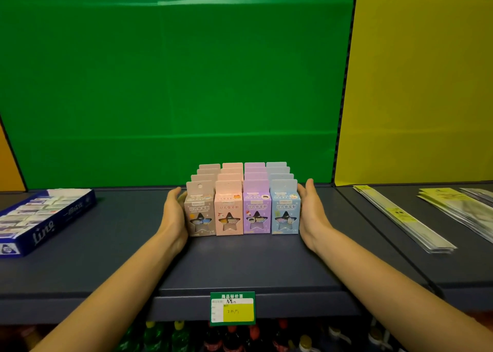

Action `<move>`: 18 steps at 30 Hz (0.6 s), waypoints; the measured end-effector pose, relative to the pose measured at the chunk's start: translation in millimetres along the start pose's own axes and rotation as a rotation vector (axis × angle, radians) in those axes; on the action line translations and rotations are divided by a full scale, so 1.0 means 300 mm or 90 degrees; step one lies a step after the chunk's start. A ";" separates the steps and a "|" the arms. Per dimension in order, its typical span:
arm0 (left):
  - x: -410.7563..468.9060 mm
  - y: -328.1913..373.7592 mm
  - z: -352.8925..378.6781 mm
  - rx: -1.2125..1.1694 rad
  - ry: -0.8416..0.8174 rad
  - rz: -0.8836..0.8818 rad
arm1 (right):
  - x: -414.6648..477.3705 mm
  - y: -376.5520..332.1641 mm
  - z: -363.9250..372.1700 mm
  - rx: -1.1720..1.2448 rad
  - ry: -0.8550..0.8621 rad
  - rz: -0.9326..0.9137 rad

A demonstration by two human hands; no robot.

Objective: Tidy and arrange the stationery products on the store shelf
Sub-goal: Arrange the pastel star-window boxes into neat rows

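On dark blue shelf [253,266], pressing block of pastel star-windowed cardboard boxes [244,213] between left hand [174,213] and right hand [312,213], both grips wide.

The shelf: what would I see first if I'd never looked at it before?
The block of pastel boxes in the middle of the shelf, in beige, pink, purple and blue columns, with the left hand and the right hand flat at its sides. Behind it rises a bright green back panel, and a green and yellow price tag hangs on the shelf's front edge.
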State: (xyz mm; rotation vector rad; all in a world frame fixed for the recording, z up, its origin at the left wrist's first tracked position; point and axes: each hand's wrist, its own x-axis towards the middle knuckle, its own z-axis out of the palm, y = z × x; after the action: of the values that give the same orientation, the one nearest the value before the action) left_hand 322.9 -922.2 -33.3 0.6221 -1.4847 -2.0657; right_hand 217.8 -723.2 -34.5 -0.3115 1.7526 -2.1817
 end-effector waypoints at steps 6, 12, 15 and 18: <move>0.024 -0.025 0.000 0.052 -0.021 0.026 | 0.007 0.013 0.014 -0.032 -0.003 0.011; 0.051 -0.010 -0.009 0.019 -0.033 0.024 | 0.032 -0.006 -0.018 -0.043 -0.039 0.014; 0.052 0.014 -0.002 -0.001 -0.027 0.013 | 0.055 -0.040 -0.019 -0.010 0.002 -0.008; 0.065 0.020 -0.003 0.009 -0.043 0.009 | 0.066 -0.058 -0.009 -0.002 0.027 -0.007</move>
State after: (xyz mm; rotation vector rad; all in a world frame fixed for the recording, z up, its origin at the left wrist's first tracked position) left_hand 309.4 -937.0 -29.3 0.5518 -1.5385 -2.0857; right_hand 196.5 -725.0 -18.9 -0.2786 1.7808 -2.2080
